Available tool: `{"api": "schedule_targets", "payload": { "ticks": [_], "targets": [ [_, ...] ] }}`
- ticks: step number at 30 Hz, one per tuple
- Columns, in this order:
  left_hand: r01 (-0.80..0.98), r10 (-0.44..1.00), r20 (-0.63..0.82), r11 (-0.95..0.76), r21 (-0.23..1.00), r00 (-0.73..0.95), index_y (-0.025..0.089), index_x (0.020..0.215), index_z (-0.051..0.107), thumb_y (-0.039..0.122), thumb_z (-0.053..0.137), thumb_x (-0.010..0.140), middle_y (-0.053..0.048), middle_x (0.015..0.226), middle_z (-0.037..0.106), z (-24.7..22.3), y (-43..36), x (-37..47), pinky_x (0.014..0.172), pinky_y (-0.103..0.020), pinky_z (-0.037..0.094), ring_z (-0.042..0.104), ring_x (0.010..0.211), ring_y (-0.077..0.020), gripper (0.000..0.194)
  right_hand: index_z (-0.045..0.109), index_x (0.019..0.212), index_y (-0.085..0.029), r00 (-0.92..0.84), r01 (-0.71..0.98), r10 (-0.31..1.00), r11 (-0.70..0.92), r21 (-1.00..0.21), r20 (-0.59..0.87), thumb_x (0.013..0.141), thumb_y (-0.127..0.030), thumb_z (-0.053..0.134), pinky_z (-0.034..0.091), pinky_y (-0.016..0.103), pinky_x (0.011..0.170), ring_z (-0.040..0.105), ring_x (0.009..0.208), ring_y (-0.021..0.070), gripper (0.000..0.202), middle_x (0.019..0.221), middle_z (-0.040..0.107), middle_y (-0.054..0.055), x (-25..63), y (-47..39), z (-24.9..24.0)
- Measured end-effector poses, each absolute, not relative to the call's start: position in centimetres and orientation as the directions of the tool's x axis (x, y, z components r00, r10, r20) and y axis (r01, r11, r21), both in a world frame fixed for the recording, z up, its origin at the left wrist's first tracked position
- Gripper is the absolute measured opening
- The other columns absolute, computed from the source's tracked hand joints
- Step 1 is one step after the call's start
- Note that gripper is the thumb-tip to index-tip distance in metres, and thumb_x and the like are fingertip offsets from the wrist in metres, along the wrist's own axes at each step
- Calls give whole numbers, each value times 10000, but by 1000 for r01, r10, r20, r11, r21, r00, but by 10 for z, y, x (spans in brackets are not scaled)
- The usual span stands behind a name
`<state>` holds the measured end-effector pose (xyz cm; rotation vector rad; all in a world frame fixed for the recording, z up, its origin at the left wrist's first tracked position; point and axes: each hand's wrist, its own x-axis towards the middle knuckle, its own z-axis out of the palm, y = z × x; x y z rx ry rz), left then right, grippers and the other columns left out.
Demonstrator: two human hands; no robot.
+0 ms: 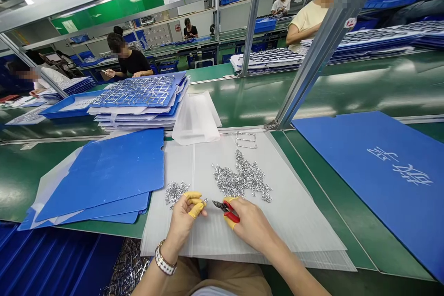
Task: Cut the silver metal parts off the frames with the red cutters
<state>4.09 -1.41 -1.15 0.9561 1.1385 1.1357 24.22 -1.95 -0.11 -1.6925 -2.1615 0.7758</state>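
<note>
Yellow covers sit on some fingers of both hands. My left hand [188, 212] pinches a small shiny metal piece [204, 201] between thumb and fingers. My right hand [248, 219] is wrapped round red-handled pliers [230, 211], whose dark jaws point left, a short gap from the metal piece. Beyond my right hand a large heap of small silvery pieces [243, 176] lies on the whitish sheet [291, 222]. A smaller heap [176, 193] is just beyond my left hand. At the sheet's far edge lies a rectangular metal frame [246, 140].
Blue sheets [111, 171] lie at the left, a large blue board [378, 162] at the right. Behind stands a stack with metal frames [138, 92], beside a slanted metal post [308, 64]. A blue bin [52, 259] is at the lower left. Several people sit at farther benches.
</note>
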Motion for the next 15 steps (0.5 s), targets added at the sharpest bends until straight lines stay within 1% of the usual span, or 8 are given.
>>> {"api": "schedule_targets", "payload": {
  "ticks": [5, 10, 13, 15],
  "targets": [
    [-126, 983, -181, 183, 975, 24, 153, 905, 572, 270, 703, 721, 17, 654, 641, -13, -10, 45, 666, -272, 481, 615, 566, -108, 254, 617, 1054, -186, -237, 799, 968, 145, -583, -85, 783, -255, 515, 432, 315, 799, 604, 922, 229, 297, 979, 664, 84, 243, -21, -3],
    [-46, 987, -158, 158, 986, 11, 155, 880, 575, 271, 701, 707, 27, 641, 617, -15, -5, 50, 577, -251, 473, 571, 500, -92, 244, 609, 1057, -195, -187, 794, 981, 117, -596, -58, 771, -233, 506, 436, 317, 807, 607, 935, 226, 306, 999, 665, 75, 245, -19, -2],
    [12, 990, -144, 144, 990, 1, 156, 872, 588, 261, 678, 715, 10, 665, 626, -18, -5, 59, 534, -244, 470, 561, 496, -96, 209, 604, 1055, -201, -167, 781, 985, 114, -614, -29, 754, -214, 505, 444, 322, 804, 609, 934, 222, 317, 995, 669, 65, 245, -18, -3],
    [97, 992, -120, 117, 988, 28, 160, 873, 613, 244, 642, 736, -13, 706, 644, -19, -6, 66, 521, -244, 474, 572, 525, -109, 163, 604, 1053, -204, -161, 772, 987, 127, -623, 1, 754, -219, 502, 449, 326, 804, 609, 930, 219, 316, 984, 670, 62, 247, -18, -6]
  ]
}}
